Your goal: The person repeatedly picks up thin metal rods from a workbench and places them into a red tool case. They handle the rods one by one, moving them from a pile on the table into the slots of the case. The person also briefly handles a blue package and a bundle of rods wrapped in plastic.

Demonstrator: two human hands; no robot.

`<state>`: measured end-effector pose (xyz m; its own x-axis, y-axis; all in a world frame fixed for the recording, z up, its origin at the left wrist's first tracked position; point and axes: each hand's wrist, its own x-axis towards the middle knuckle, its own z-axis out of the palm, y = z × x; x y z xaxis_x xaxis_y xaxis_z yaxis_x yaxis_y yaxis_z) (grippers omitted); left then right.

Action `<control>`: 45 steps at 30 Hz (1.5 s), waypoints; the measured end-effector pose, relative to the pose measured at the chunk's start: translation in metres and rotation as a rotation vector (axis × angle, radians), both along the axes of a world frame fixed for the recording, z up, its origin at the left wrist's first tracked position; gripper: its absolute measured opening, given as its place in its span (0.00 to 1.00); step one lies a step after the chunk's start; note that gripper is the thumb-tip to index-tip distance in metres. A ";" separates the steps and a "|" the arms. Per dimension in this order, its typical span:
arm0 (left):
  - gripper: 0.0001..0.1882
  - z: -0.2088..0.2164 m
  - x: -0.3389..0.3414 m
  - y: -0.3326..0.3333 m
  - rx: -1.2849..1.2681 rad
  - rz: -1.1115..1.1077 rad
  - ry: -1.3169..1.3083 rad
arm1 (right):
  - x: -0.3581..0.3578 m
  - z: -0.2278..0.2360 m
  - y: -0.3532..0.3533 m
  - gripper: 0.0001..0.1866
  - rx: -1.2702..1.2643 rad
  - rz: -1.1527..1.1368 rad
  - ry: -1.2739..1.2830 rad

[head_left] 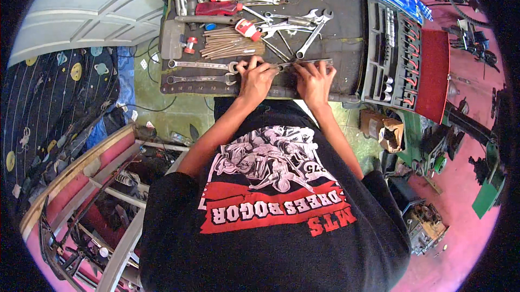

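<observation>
A silver wrench (284, 67) lies crosswise on the mat between my hands, partly covered by fingers. My left hand (255, 80) is closed, its fingertips pinching the wrench's left end. Curled over the right part of the same wrench are the fingers of my right hand (314, 82). Left of my left hand, a combination wrench (203, 66) lies level on the mat, and a second wrench (201, 79) runs parallel below it. Farther back sits a pile of loose wrenches (311, 37), some overlapping.
The dark mat (344, 70) has numbers along its near edge. Brown rods (227, 42), a red-and-white bottle (247, 29) and sockets (189, 5) lie at the back left. An open tool case (378, 48) with a red side panel (434, 75) stands right.
</observation>
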<state>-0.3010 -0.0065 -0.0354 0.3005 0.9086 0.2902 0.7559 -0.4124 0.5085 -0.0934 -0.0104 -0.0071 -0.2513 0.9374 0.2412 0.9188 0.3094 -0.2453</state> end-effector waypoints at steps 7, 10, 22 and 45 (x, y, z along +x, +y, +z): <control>0.08 -0.002 0.000 0.001 0.053 -0.007 -0.013 | -0.003 0.005 0.009 0.23 -0.048 0.029 -0.089; 0.08 -0.001 0.001 -0.001 0.049 -0.008 -0.006 | 0.001 0.000 0.005 0.25 -0.020 0.000 -0.066; 0.08 -0.007 -0.003 0.003 -0.005 -0.045 -0.009 | -0.003 -0.002 0.010 0.20 -0.033 0.102 -0.015; 0.06 -0.003 -0.023 0.045 -0.030 -0.333 -0.045 | -0.014 0.009 0.019 0.18 -0.053 0.103 0.046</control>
